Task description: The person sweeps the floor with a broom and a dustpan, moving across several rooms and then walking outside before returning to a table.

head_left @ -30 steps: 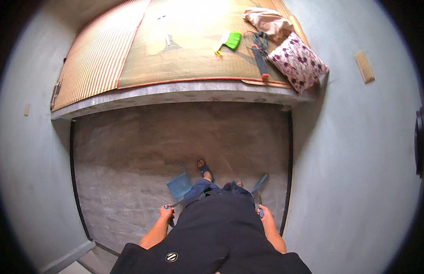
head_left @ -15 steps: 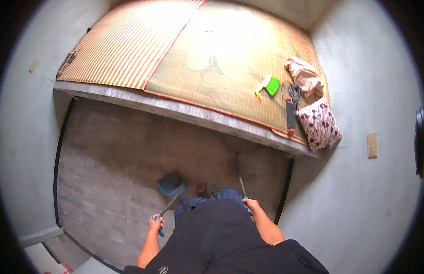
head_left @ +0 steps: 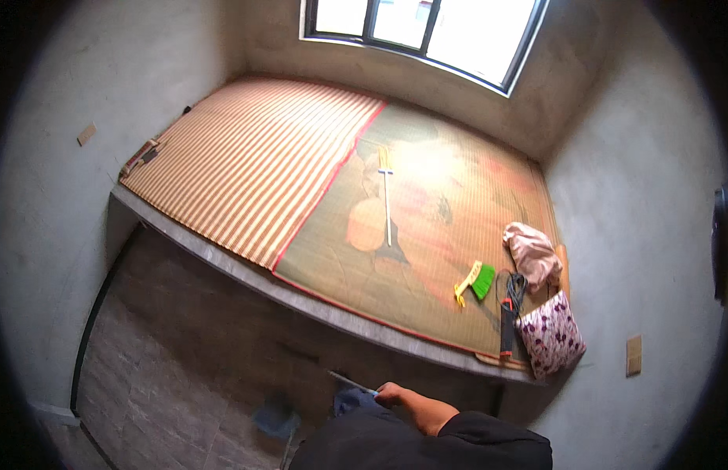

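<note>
Far left: wall with a small tan plate (head_left: 86, 135). Next, a striped mat (head_left: 254, 172) on the raised platform (head_left: 340, 315), then the floor (head_left: 156, 368) on the near side, shaded and dim.

Near left, low over the floor: blue pan (head_left: 275, 421), squarish, blurred, with a thin handle running toward the near edge; can't tell if it touches the floor or holds anything. Left hand is out of view, grip can't be told.

Right of the pan: thin-shafted tool (head_left: 348, 381), pale grey and slim, slanting far and left from the right hand (head_left: 390, 394). Its far end fades into the shade; head can't be made out. Right grip is closed around the tool's near end. Tool and pan look apart.

Progress, judging by this view: tool is in hand, pan is out by the legs, 2 pieces near each other. No finished result shows, so how much is done or left can't be told.

Farther right, on the patterned mat (head_left: 333, 274): T-shaped white stick (head_left: 387, 205), green-bristled brush (head_left: 481, 280) with a pale base, black bar with orange ends (head_left: 507, 329) beside a dark cable, pink cloth (head_left: 532, 254), flowered pillow (head_left: 550, 335) at the near right corner. None of these is held. Right wall: 1 more tan plate (head_left: 633, 356).
</note>
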Demonstrator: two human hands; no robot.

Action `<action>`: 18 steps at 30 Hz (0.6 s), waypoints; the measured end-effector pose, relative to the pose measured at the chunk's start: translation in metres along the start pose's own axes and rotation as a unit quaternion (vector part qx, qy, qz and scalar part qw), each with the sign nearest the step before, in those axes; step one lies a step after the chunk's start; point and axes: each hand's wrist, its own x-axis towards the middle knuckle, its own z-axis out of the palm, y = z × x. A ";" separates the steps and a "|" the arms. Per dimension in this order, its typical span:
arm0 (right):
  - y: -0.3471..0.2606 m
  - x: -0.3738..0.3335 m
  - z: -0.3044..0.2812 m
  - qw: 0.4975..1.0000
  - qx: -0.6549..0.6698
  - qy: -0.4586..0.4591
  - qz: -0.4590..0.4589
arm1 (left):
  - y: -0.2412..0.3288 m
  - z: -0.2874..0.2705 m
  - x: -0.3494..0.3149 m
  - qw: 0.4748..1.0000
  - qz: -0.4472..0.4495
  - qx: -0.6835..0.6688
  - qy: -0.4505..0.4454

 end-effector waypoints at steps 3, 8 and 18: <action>-0.062 0.026 -0.029 0.991 -0.122 -0.021 -0.049 | 0.057 0.020 0.024 1.000 0.004 0.002 0.002; -0.128 0.087 -0.045 0.944 -0.277 -0.109 -0.140 | 0.133 0.029 0.073 1.000 0.015 -0.005 -0.007; -0.239 0.208 0.055 0.764 -0.597 -0.182 -0.162 | 0.178 -0.075 0.179 0.999 0.020 -0.040 -0.016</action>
